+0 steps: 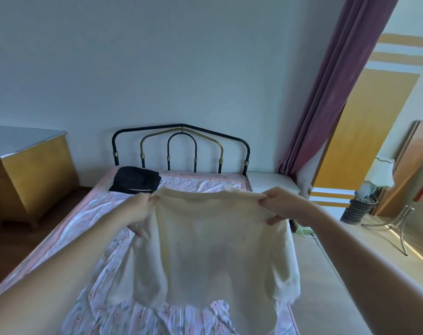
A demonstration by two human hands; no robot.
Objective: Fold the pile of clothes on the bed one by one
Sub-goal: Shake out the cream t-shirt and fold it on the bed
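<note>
Both hands hold a cream shirt [205, 240] up over the bed [89, 213]. The left hand [138, 211] pinches its upper left edge, fingers curled into the cloth; the right hand [278, 204] pinches the upper right edge between thumb and bent fingers. The garment hangs spread below the fingers. Beyond the left fingertips, dark folded clothes [135, 180] lie near the headboard [181, 146].

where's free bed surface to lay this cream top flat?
Bare sheet lies at the head end of the bed, between the dark folded garment and the right edge, below the headboard. A strip runs along the left side under the left hand. The middle is hidden behind the cream top, which both hands hold up, the right hand opposite.
</note>
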